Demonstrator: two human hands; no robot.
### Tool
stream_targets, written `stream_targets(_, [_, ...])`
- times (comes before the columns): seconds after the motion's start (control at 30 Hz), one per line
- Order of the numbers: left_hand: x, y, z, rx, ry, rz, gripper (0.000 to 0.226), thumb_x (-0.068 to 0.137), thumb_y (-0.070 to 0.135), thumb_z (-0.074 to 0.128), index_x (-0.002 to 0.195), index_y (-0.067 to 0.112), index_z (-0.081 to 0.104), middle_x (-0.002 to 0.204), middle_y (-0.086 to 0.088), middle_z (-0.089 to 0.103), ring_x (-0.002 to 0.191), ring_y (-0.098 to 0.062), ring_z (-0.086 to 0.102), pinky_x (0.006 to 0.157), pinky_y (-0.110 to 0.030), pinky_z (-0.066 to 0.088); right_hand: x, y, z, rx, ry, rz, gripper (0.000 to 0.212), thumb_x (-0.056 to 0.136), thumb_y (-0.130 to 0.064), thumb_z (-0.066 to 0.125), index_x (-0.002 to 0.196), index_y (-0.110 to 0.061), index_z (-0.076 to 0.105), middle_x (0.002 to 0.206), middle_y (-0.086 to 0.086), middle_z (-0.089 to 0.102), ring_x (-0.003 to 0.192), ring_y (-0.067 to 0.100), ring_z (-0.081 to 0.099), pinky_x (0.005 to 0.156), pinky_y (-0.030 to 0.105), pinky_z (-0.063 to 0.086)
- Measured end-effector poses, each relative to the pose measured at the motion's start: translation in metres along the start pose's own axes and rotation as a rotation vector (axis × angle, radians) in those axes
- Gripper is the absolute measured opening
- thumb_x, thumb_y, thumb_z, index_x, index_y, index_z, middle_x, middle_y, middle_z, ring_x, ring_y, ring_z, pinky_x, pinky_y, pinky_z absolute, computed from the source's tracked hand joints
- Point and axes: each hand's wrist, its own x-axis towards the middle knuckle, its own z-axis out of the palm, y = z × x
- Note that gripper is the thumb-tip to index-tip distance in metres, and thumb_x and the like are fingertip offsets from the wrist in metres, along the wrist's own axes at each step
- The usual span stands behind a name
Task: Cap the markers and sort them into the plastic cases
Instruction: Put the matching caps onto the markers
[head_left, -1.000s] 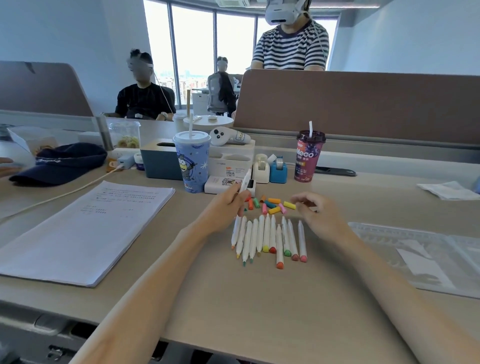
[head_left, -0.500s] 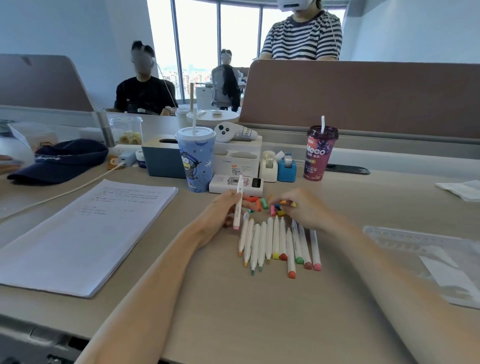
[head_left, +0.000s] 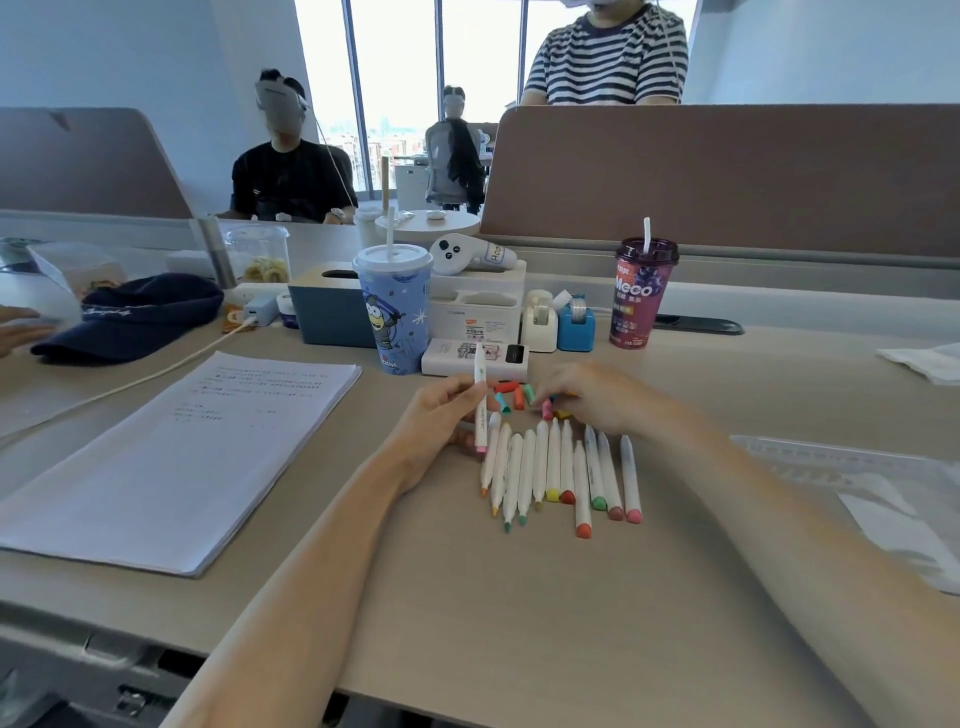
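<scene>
Left hand (head_left: 441, 415) grasps an upright marker (head_left: 480, 400), pink end down. Right hand (head_left: 592, 395) over the loose caps (head_left: 511, 395); its grip cannot be told. Marker row (head_left: 556, 475) lies near.

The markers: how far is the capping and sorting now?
Early. Done: nothing sorted; the plastic case on the right holds no markers that I can see. In hand: the left hand holds one marker upright, and the right hand reaches into the loose caps. Left: the row of markers on the desk lies uncapped beyond the hands, then all need sorting.
</scene>
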Motion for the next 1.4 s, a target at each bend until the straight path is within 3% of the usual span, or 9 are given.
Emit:
stream_targets(0.13, [0.001,0.0,0.0,0.009,0.001,-0.009,0.021,0.099,0.021,0.049,0.11,0.009,0.062,0.08,-0.003,0.064,0.063,-0.014,0.061,0.058,-0.03,0.051,0.005,-0.003,0.0,0.078,-0.001,0.036,0.028,0.092,-0.008,0.06,0.114,-0.022,0.07,0.116,-0.006,0.064,0.102,0.006,0.055,0.088,0.02,0.044])
stream_targets(0.23, [0.003,-0.001,0.001,0.062,-0.015,-0.005,0.024,0.098,0.023,0.051,0.113,0.008,0.061,0.084,-0.002,0.067,0.066,-0.019,0.057,0.057,-0.028,0.047,0.002,0.003,0.002,0.247,0.109,0.097,0.029,0.093,-0.002,0.056,0.112,-0.018,0.071,0.112,-0.003,0.067,0.099,0.006,0.058,0.08,0.012,0.043])
stream_targets(0.37, [0.005,-0.001,0.002,0.093,-0.02,-0.005,0.026,0.098,0.025,0.052,0.116,0.01,0.061,0.087,-0.002,0.068,0.07,-0.021,0.055,0.057,-0.027,0.045,-0.008,0.017,-0.003,0.281,0.226,0.156,0.032,0.091,0.004,0.056,0.11,-0.017,0.071,0.108,-0.003,0.067,0.095,0.006,0.059,0.079,0.016,0.048])
stream_targets(0.5, [0.007,-0.002,0.002,0.12,-0.033,-0.003,0.026,0.098,0.026,0.051,0.116,0.011,0.063,0.088,-0.003,0.068,0.075,-0.024,0.057,0.06,-0.029,0.046,-0.014,0.022,-0.008,0.261,0.123,0.185,0.031,0.091,0.003,0.056,0.117,-0.011,0.068,0.107,-0.004,0.065,0.098,0.007,0.056,0.082,0.014,0.041])
stream_targets(0.7, [0.007,-0.001,0.002,0.106,-0.033,-0.001,0.025,0.098,0.026,0.051,0.117,0.014,0.062,0.091,-0.003,0.068,0.075,-0.019,0.06,0.061,-0.029,0.048,-0.015,0.028,-0.008,0.246,0.004,0.215,0.029,0.09,0.0,0.061,0.114,-0.013,0.069,0.11,-0.001,0.066,0.093,0.006,0.058,0.075,0.011,0.045])
stream_targets(0.87, [0.007,-0.001,0.002,0.128,-0.045,0.005,0.021,0.099,0.026,0.05,0.112,0.018,0.064,0.088,0.0,0.069,0.075,-0.018,0.059,0.061,-0.028,0.049,-0.012,0.026,-0.005,0.224,0.01,0.228,0.029,0.089,-0.003,0.064,0.114,-0.016,0.069,0.105,-0.006,0.064,0.088,0.004,0.056,0.073,0.012,0.044])
stream_targets(1.0, [0.007,-0.001,0.002,0.123,-0.042,0.001,0.021,0.098,0.025,0.05,0.113,0.018,0.064,0.086,0.002,0.069,0.075,-0.018,0.058,0.06,-0.027,0.048,-0.005,0.015,0.0,0.233,0.094,0.177,0.028,0.091,-0.004,0.06,0.112,-0.02,0.07,0.113,-0.005,0.065,0.101,0.008,0.056,0.087,0.022,0.047])
stream_targets(1.23, [0.005,0.0,0.002,0.127,-0.033,0.014,0.02,0.099,0.025,0.05,0.112,0.021,0.064,0.087,0.002,0.069,0.072,-0.013,0.059,0.058,-0.025,0.049,0.006,-0.002,-0.002,0.019,-0.03,0.012,0.023,0.088,-0.009,0.066,0.104,-0.024,0.073,0.101,-0.015,0.051,0.097,0.004,0.05,0.08,0.013,0.04])
stream_targets(1.4, [0.006,0.001,0.003,0.142,-0.033,0.017,0.025,0.1,0.025,0.049,0.118,0.014,0.062,0.087,0.002,0.068,0.073,-0.014,0.059,0.057,-0.026,0.049,0.009,0.003,-0.002,-0.057,-0.071,0.034,0.017,0.089,-0.021,0.067,0.105,-0.025,0.069,0.102,-0.01,0.051,0.096,0.008,0.047,0.082,0.023,0.042])
